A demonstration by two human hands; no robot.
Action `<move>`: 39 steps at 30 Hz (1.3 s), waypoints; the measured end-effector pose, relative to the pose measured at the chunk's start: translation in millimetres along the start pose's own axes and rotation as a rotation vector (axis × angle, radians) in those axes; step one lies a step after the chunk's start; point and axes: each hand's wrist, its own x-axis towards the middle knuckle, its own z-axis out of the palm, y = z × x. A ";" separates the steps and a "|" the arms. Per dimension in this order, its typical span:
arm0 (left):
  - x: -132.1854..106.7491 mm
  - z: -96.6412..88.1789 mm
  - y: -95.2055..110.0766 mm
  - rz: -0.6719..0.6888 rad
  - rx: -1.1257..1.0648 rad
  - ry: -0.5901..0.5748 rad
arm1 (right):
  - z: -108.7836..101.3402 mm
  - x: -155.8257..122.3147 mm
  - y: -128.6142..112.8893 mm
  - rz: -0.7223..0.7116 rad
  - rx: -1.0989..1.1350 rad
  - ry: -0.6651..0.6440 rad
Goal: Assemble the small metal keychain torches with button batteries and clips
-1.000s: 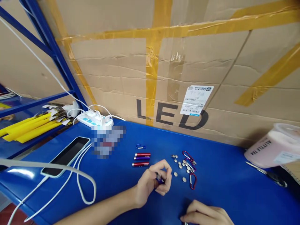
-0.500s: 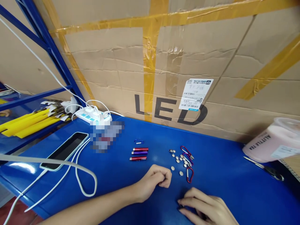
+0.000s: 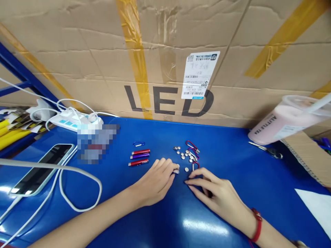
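Note:
My left hand (image 3: 160, 181) is closed, thumb and index finger pinching a small silver metal piece (image 3: 177, 171); its exact kind is too small to make out. To its right, my right hand (image 3: 213, 193) rests low over the table, fingers bent and slightly apart, with nothing seen between them. Just beyond its fingertips lie a button cell (image 3: 186, 169) and a red carabiner (image 3: 196, 164), partly covered by that hand. Several more button cells (image 3: 186, 154) are scattered behind, beside a red carabiner (image 3: 190, 143) and a purple one (image 3: 192, 150).
Three small metal tubes (image 3: 139, 156), two red and one purple, lie left of the cells, below a blue carabiner (image 3: 139, 144). A phone (image 3: 42, 170), cables and a power strip (image 3: 69, 120) occupy the left. A drink cup (image 3: 276, 124) and scissors (image 3: 266, 150) are right; a cardboard box (image 3: 103, 69) stands behind.
My left hand has turned from a fist into a palm-down pinch showing the silver piece. My right hand has moved up toward the cells and red carabiner. The view has shifted right.

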 end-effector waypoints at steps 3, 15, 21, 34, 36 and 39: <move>0.3 6.7 -1.5 0.067 0.060 -0.016 | -0.7 0.6 0.7 0.022 0.040 -0.011; -5.4 3.4 -7.3 0.199 0.194 0.043 | -0.6 -2.7 -1.0 0.007 -0.025 -0.043; -3.1 4.8 -3.5 0.173 0.323 0.137 | -2.0 -1.5 -5.0 -0.051 -0.098 -0.034; -6.7 11.8 6.3 -0.056 -0.285 0.302 | -0.1 -4.3 -18.3 -0.111 -0.214 0.054; -8.3 11.9 9.2 -0.049 -0.293 0.300 | 0.1 -5.4 -19.2 -0.129 -0.214 0.068; -10.6 12.2 14.2 -0.041 -0.271 0.297 | -1.4 -5.2 -20.1 -0.148 -0.192 0.121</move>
